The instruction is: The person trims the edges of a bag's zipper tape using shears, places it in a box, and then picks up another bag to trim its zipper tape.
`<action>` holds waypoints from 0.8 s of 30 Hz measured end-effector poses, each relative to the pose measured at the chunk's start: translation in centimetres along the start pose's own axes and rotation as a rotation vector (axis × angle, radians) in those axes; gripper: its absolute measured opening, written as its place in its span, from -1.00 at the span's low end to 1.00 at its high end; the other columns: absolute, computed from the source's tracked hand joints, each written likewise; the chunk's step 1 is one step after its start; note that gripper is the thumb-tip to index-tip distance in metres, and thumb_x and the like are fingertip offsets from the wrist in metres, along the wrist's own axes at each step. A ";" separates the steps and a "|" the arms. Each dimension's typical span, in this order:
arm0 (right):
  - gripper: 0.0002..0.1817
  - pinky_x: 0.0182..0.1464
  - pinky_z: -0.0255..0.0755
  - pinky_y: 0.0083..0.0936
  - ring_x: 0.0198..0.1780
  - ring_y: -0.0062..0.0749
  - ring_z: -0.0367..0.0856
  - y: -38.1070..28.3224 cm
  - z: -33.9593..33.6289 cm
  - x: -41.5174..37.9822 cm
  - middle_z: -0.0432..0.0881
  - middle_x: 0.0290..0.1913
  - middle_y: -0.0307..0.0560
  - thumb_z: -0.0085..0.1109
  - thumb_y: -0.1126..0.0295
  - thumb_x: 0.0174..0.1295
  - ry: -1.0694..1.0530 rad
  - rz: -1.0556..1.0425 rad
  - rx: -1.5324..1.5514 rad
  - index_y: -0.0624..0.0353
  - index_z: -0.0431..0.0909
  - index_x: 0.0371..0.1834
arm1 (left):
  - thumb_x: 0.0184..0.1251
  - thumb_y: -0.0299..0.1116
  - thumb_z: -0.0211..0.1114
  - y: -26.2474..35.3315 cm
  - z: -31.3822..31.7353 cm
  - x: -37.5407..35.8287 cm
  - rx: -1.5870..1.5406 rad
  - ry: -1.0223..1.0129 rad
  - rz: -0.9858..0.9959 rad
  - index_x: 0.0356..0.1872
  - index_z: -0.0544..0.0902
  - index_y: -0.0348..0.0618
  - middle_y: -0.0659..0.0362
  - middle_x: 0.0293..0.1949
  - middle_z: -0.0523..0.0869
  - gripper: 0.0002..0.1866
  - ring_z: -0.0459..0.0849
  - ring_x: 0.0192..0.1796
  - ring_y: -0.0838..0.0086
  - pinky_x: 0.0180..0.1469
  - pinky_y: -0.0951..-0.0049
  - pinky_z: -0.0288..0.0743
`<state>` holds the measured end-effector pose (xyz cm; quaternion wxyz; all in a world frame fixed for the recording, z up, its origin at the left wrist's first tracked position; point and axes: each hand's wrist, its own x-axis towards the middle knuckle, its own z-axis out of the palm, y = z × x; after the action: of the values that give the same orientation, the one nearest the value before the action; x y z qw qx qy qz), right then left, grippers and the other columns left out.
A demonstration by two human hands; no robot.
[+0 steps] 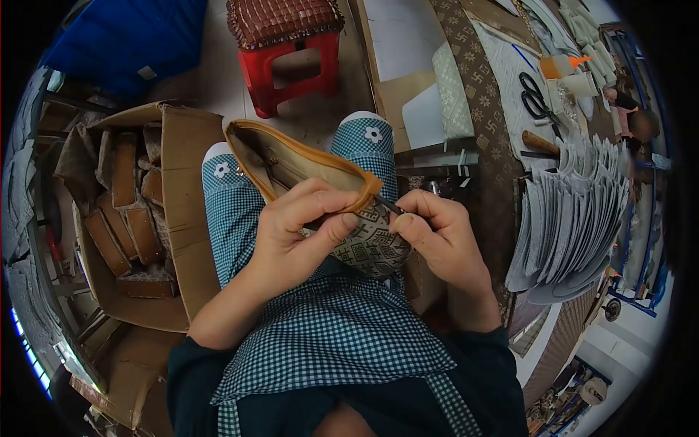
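Left hand grips the bag rim; right hand, at 3 o'clock, pinches a thin tool.

The bag lies on the person's lap, between the left hand and the right hand. A box stands to the left, with more bags in it. A stool stands ahead, past the knees. On the right is a table, with a stack of cut pieces and scissors on it.
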<state>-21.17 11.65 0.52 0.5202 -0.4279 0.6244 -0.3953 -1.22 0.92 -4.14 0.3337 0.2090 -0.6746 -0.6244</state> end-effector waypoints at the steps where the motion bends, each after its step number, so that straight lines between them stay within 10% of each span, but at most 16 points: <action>1: -0.81 -0.30 0.29 -0.76 -0.36 -0.79 0.40 0.0 0.0 0.0 0.58 -0.37 -0.34 0.16 0.37 0.41 -0.003 -0.001 -0.008 0.33 0.59 -0.21 | 0.29 -0.51 0.37 0.0 0.0 0.0 0.003 0.001 -0.001 0.03 0.72 -0.23 0.18 -0.26 0.68 -0.72 0.65 -0.25 0.53 -0.25 0.57 0.50; 24: -0.83 -0.36 0.30 -0.68 -0.41 -0.71 0.41 -0.3 -0.3 0.2 0.53 -0.43 -0.27 0.22 0.43 0.35 0.050 -0.140 -0.093 0.36 0.61 -0.23 | 0.47 -0.32 0.26 0.1 -1.7 3.2 -0.362 -0.207 -0.201 0.18 0.56 -0.25 0.25 -0.10 0.63 -0.65 0.58 -0.08 0.64 -0.04 0.63 0.50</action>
<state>-21.45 11.35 0.79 0.4551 -0.4841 0.6237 -0.4118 -2.22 -2.47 -3.41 0.2310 0.1469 -0.5578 -0.7835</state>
